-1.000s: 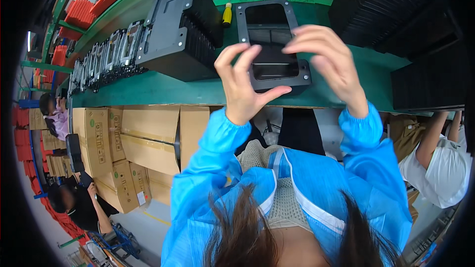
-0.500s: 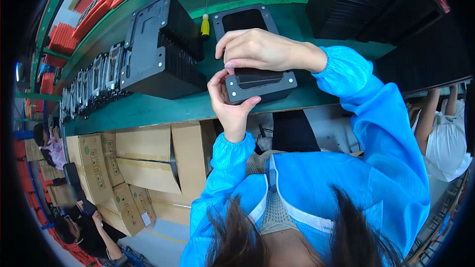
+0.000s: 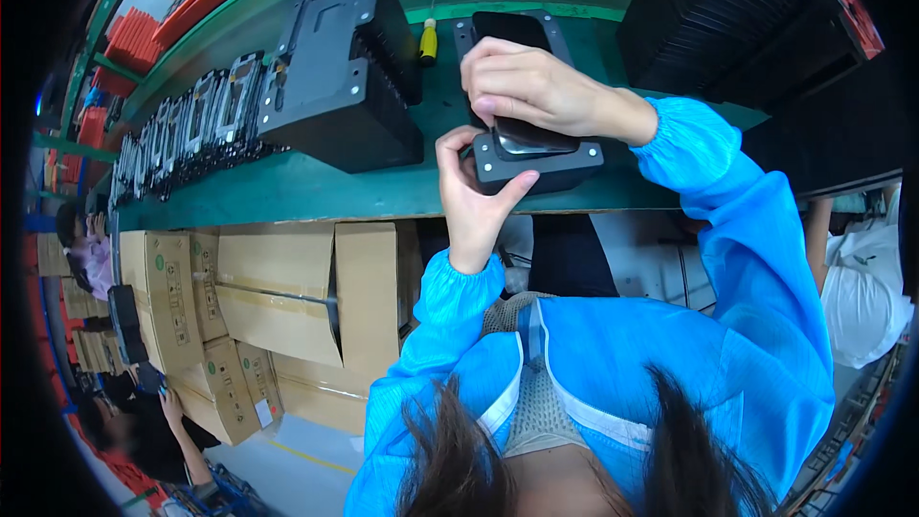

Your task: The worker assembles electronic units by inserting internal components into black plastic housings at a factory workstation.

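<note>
A dark block (image 3: 498, 172) with rounded corners and silvery round studs lies on the green bench. My left hand (image 3: 476, 201) clasps its near left corner, thumb on the front side and fingers along the left. On top of the block is a glossy black phone-shaped panel (image 3: 512, 27), tilted a little, its near end shining. Over the panel's middle, my right hand (image 3: 536, 86) is closed, with curled fingers and thumb gripping its left side. The palm hides much of the panel, and the fingertips are partly hidden.
A yellow-handled screwdriver (image 3: 428, 43) lies beyond the hands, left of the block. A tall stack of dark trays (image 3: 330, 86) and a row of metal frames (image 3: 196, 124) stand left. Another black stack (image 3: 728, 19) rises at right. Cardboard boxes (image 3: 278, 278) sit below the bench.
The panel has come up out of its recess and now overlaps the block's far rim, with my right hand on it. My left hand stays at the corner. The view has shifted slightly.
</note>
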`<action>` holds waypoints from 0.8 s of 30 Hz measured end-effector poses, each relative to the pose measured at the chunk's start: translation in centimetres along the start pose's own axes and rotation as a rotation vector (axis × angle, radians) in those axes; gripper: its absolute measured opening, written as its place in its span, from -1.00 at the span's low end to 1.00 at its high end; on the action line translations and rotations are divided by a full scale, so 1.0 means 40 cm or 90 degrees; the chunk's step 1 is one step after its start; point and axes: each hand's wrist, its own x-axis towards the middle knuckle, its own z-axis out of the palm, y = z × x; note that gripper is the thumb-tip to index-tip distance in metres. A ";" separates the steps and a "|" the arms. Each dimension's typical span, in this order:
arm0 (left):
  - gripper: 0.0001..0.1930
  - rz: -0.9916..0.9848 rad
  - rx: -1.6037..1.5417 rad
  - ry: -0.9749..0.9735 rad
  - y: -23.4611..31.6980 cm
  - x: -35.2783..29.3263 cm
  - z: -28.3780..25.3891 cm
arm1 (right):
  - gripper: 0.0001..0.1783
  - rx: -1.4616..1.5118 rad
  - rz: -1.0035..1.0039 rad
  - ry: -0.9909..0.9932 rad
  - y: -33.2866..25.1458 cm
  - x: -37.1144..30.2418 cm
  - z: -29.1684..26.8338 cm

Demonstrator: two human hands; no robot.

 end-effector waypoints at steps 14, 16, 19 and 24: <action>-0.28 -0.004 0.136 -0.057 0.013 0.009 -0.029 | -0.67 -0.468 -0.014 -0.017 -0.102 -0.128 -0.167; -0.29 0.112 0.265 -0.073 0.052 0.020 -0.021 | -0.63 -0.467 0.084 0.059 -0.136 -0.214 -0.165; -0.30 0.340 0.531 -0.071 0.125 0.045 0.010 | -0.56 -0.434 0.258 0.206 -0.164 -0.322 -0.086; -0.42 0.435 0.634 -0.434 0.157 0.144 0.076 | -0.48 -0.368 0.391 0.248 -0.137 -0.407 0.036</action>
